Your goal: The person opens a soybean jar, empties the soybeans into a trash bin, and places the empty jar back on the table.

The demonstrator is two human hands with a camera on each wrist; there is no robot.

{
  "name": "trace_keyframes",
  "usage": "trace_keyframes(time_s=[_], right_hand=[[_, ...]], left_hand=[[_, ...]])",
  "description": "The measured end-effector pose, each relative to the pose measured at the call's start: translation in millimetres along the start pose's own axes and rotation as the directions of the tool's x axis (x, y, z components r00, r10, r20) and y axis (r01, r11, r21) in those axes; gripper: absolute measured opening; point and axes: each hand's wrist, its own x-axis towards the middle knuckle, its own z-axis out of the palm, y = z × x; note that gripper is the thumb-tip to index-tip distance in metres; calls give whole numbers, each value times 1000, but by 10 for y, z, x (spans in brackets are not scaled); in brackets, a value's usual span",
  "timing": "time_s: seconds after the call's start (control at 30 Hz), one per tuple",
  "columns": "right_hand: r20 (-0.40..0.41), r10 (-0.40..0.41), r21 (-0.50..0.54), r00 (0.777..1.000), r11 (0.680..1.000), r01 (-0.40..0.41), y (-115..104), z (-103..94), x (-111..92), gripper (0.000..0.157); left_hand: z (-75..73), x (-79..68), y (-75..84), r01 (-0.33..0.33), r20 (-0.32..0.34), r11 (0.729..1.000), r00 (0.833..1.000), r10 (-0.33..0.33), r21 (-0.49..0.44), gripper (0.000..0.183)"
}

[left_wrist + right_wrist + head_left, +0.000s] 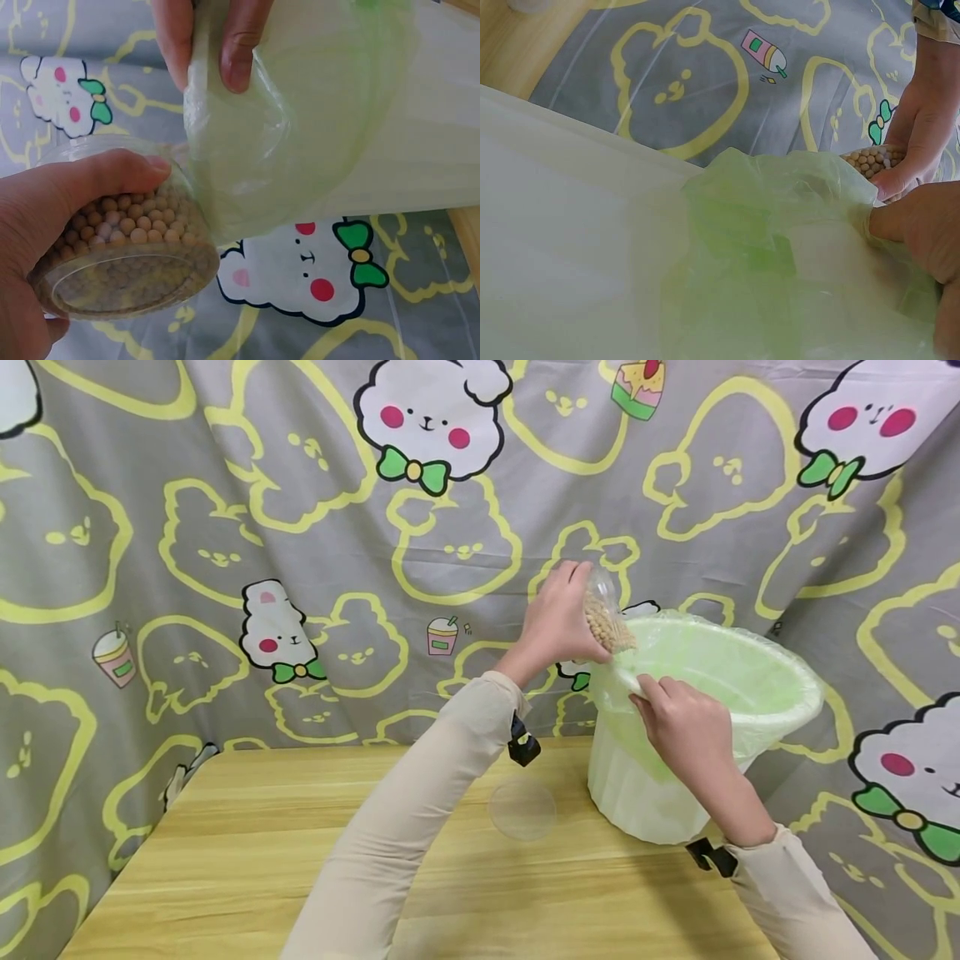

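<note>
Nearest me, pale sleeves [405,835] cross the wooden table [225,852], the left one covering part of it. A clear round disc [522,810] lies flat between the forearms, short of the white bin [645,793]. Right hand [686,727]: thumb and fingers pinch the edge of the green liner [735,247] draped over the bin's rim. Left hand [558,618] is curled round a tilted clear jar [124,274] of tan beads, just left of that rim; my right-wrist feed has it partly blocked by liner. Behind hangs a grey cartoon curtain [337,560].
</note>
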Motion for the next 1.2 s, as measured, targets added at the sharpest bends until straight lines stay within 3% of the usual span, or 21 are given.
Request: trace_keyframes(time_s=[0.57, 1.2], right_hand=[[-9, 4, -7, 1000, 1000, -4, 2, 11, 0, 17], [-10, 0, -14, 1000, 1000, -1, -6, 14, -5, 19]], left_hand=[[4, 15, 73, -7, -20, 994, 1000, 10, 106, 131], [25, -5, 96, -48, -15, 995, 999, 49, 87, 125]])
